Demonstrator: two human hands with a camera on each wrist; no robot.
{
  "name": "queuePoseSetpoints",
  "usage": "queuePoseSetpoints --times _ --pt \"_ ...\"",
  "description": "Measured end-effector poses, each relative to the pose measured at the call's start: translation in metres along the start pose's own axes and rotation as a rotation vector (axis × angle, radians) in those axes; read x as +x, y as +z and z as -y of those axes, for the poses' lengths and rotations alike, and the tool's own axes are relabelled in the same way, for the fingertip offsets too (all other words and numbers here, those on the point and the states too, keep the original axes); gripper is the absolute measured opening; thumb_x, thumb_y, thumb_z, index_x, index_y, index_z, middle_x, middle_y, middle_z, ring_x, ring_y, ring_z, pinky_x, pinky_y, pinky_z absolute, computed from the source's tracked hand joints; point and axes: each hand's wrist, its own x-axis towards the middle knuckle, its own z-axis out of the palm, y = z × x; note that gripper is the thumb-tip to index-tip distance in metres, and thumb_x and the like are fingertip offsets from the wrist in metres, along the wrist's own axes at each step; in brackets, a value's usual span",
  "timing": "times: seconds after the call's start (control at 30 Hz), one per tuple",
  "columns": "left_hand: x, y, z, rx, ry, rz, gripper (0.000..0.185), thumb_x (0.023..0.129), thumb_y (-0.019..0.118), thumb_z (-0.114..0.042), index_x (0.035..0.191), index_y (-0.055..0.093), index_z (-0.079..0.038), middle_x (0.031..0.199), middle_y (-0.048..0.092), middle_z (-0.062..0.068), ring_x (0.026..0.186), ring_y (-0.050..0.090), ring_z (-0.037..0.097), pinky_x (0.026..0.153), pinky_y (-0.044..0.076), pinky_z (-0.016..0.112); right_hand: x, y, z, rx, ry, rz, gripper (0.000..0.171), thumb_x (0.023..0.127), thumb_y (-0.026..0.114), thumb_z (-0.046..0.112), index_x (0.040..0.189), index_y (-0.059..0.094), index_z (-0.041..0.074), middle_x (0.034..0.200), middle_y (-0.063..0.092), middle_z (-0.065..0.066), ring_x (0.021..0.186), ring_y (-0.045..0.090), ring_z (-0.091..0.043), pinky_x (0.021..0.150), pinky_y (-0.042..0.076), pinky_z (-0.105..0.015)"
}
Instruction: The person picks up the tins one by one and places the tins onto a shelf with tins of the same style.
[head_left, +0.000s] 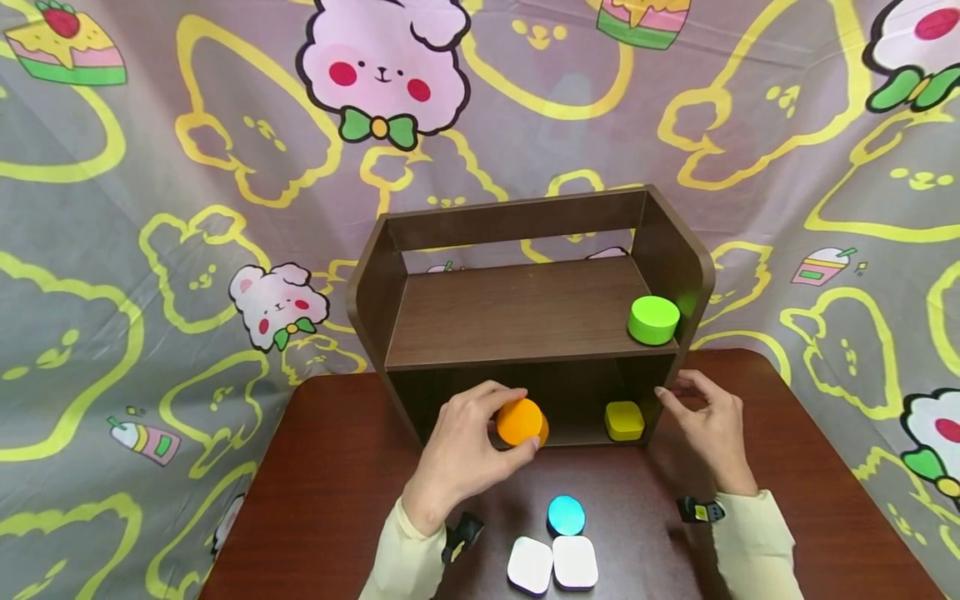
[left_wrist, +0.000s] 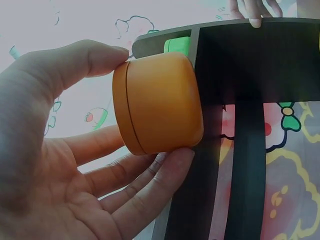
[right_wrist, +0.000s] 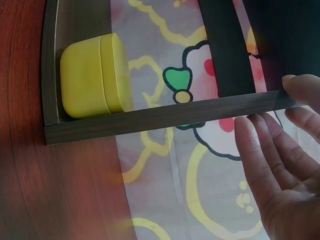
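Note:
My left hand (head_left: pixel 468 450) grips a round orange lidded container (head_left: pixel 520 423) between thumb and fingers, in front of the lower opening of a dark brown two-tier shelf (head_left: pixel 517 360). In the left wrist view the thumb lies at the lid end of the orange container (left_wrist: pixel 160 102) and fingertips support its other side. On the far right, my right hand (head_left: pixel 708 421) pinches the front edge of the shelf's side panel (right_wrist: pixel 175 115), thumb on the inner face and fingers outside. A yellow squarish container (right_wrist: pixel 87 77) sits inside the lower tier, against that panel.
A round green container (head_left: pixel 653 320) stands at the right end of the upper tier. On the reddish-brown table (head_left: pixel 322 467), nearer me, are a round blue container (head_left: pixel 566 516) and two white-topped squarish containers, one left (head_left: pixel 530 566) and one right (head_left: pixel 575 562). Patterned cloth (head_left: pixel 225 150) hangs behind.

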Motion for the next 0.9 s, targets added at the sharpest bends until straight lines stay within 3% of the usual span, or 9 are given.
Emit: queuePoseSetpoints --times 0.43,0.9 --pt "0.013 -0.009 -0.001 0.0 0.008 0.006 0.05 0.08 0.087 -0.032 0.125 0.075 -0.012 0.116 0.075 -0.001 0.096 0.067 0.012 0.08 0.057 0.021 0.0 0.001 0.0 0.013 -0.016 0.001 0.019 0.082 0.085 0.001 0.099 0.078 0.004 0.088 0.078 -0.017 0.079 0.058 0.021 0.072 0.044 -0.007" --pt "0.029 -0.018 -0.01 0.025 0.075 0.03 0.05 0.08 0.086 -0.032 0.124 0.076 -0.01 0.111 0.075 0.0 0.09 0.067 0.012 0.076 0.057 0.019 0.0 0.0 -0.002 0.018 -0.031 0.0 0.019 0.082 0.085 0.002 0.099 0.078 0.003 0.089 0.079 -0.016 0.08 0.059 0.019 0.074 0.043 -0.006"
